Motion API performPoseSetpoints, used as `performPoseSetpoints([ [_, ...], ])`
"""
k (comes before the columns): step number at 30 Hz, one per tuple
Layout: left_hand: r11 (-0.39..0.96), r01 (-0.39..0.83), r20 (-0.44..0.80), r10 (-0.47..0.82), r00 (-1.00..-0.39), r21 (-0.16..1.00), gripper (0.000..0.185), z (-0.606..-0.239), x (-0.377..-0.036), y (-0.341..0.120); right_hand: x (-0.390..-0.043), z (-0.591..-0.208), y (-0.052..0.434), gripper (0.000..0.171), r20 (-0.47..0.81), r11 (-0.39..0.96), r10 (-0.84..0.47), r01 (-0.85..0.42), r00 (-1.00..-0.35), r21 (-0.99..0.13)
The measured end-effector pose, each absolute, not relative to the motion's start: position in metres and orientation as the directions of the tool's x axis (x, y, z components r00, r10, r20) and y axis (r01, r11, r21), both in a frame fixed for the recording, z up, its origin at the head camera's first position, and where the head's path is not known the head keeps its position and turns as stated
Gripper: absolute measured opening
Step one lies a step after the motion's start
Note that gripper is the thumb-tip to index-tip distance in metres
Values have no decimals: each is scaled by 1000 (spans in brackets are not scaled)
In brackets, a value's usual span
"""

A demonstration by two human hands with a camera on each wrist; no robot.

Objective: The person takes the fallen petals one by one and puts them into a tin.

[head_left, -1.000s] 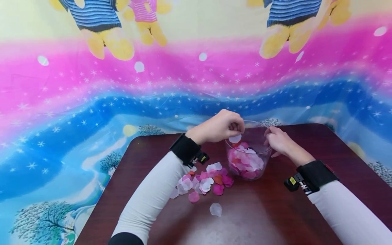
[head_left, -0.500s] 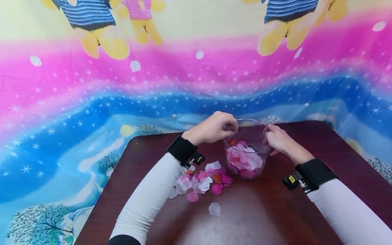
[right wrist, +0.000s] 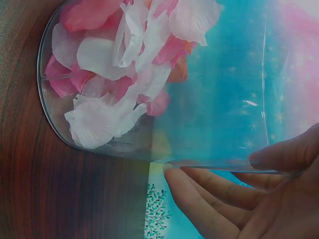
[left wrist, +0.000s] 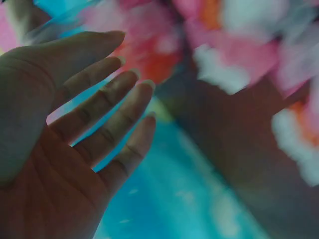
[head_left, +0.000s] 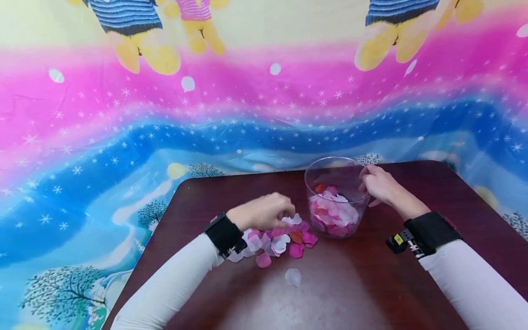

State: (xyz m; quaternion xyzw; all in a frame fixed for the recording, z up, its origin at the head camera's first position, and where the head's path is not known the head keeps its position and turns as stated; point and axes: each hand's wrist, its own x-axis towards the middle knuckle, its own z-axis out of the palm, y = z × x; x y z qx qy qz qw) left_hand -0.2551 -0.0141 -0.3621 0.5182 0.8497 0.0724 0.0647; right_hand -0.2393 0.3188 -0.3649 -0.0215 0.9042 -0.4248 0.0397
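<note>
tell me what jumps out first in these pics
A clear cup half full of pink and white petals stands on the dark table, the right hand holding its rim. Left of it, the left hand hovers over a loose petal pile.

Even, bright light fills the head view, with a soft pale glare on the near part of the table (head_left: 313, 298) and only faint shadows. The backdrop (head_left: 123, 128) bows at the edges. The left wrist view is dim and heavily blurred; the right wrist view is brighter and sharper.
</note>
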Motion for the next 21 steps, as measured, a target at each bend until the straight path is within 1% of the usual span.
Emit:
performPoseSetpoints([
  [4,512,834,-116,859,-498,207,40,-396,-246,-21,-238,-365,319,42,-47,645,-66,-7,-997,-764],
  [6,532,818,-143,847,-512,218,46,-407,-243,-21,-238,-364,319,41,-43,646,-62,-7,-997,-763],
  [8,547,799,-165,837,-521,251,49,-415,-239,-21,-239,-365,319,41,-41,646,-59,-7,-997,-763],
  [12,564,769,-196,826,-529,300,46,-421,-236,-19,-240,-365,319,41,-39,646,-58,-8,-998,-763],
  [14,571,763,-206,821,-533,302,44,-422,-236,-18,-240,-366,318,41,-38,645,-58,-8,-998,-764],
  [21,565,766,-217,825,-522,307,26,-422,-237,-14,-238,-366,319,39,-35,648,-55,-9,-998,-761],
])
